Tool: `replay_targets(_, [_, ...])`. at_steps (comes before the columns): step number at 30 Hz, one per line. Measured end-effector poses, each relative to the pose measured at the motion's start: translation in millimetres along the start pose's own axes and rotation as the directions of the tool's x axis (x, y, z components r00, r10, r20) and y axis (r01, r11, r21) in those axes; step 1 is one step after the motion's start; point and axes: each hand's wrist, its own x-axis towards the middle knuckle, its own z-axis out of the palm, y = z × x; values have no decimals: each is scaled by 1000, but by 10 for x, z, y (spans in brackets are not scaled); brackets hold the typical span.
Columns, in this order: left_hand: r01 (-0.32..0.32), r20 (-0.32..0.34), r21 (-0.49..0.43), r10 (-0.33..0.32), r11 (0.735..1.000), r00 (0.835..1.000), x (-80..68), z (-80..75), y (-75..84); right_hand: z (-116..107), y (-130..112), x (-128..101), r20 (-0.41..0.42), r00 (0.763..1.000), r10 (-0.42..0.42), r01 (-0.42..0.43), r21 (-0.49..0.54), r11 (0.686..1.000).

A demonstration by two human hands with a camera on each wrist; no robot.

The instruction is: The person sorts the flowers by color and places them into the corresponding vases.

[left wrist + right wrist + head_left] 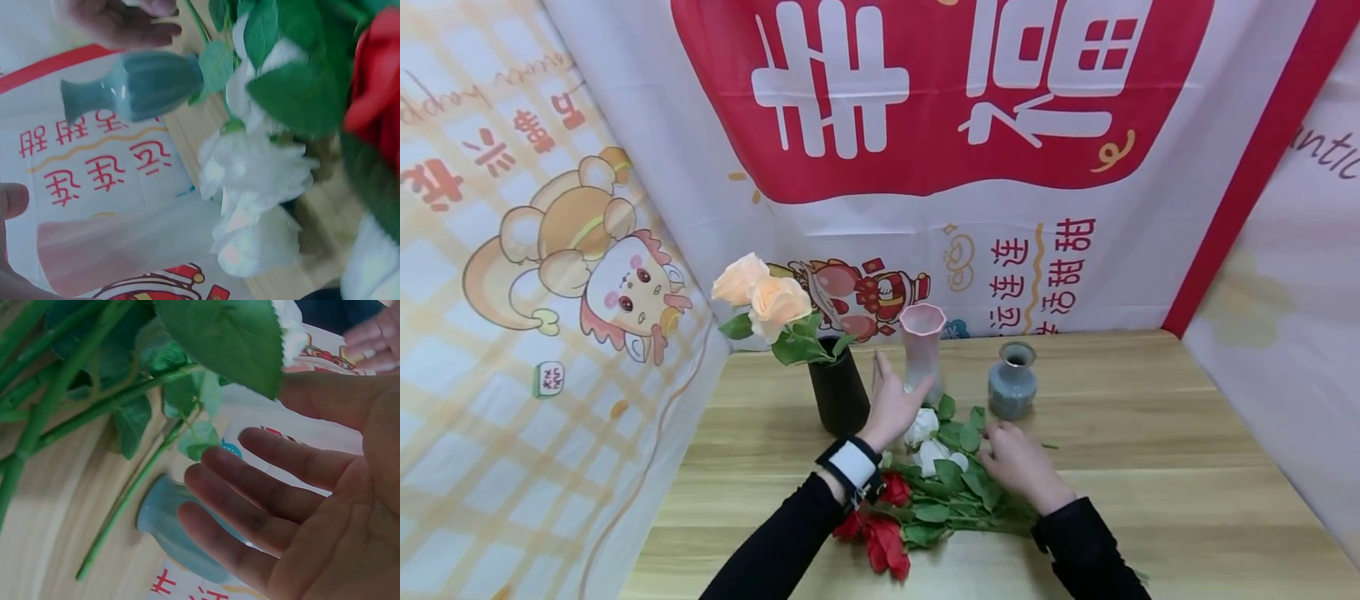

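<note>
My left hand (895,404) reaches between a black vase (838,392) and a pink-and-white vase (922,342), thumb spread from its fingers, holding nothing visible. In the left wrist view its thumb (14,200) shows beside the pink rim. My right hand (1026,468) hovers over green leaves and stems (955,500); the right wrist view shows its palm (331,531) bare and its fingers relaxed and apart. White roses (256,169) lie between the hands. Red roses (886,546) lie nearer me, beside the left wrist.
A small blue-grey vase (1011,387) stands on the wooden table (1120,433), just beyond my right hand. Peach roses (778,304) stand in the black vase. Printed cloth (947,192) hangs behind the table and on both sides. One stem (119,512) lies near the blue-grey vase.
</note>
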Motion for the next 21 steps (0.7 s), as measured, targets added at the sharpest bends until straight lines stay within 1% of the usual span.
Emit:
replay_targets(2, [-33, -16, -2, 33, 999, 999, 80, -1, 5, 18, 2, 14, 2, 1000, -5, 5, 3, 1000])
replay_targets(4, [-60, -22, -1, 60, 998, 998, 136, -4, -24, 37, 6, 18, 21, 1000, -11, 11, 9, 1000])
replay_targets(8, [-78, -29, 9, 78, 997, 997, 216, -3, -137, 75, 6, 7, 75, 997, -31, 29, 23, 999])
replay_targets(12, [-85, 0, 17, 85, 996, 996, 281, 14, -199, 131, 16, 13, 82, 996, -47, 47, 1, 999])
replay_targets(17, [-98, 37, 10, 98, 995, 994, 383, 41, -148, 206, 41, 39, 86, 995, -50, 52, -16, 999])
replay_targets(21, [-168, 32, -49, 169, 985, 985, 521, 75, -89, 264, 88, 55, 64, 997, -43, 43, -5, 999])
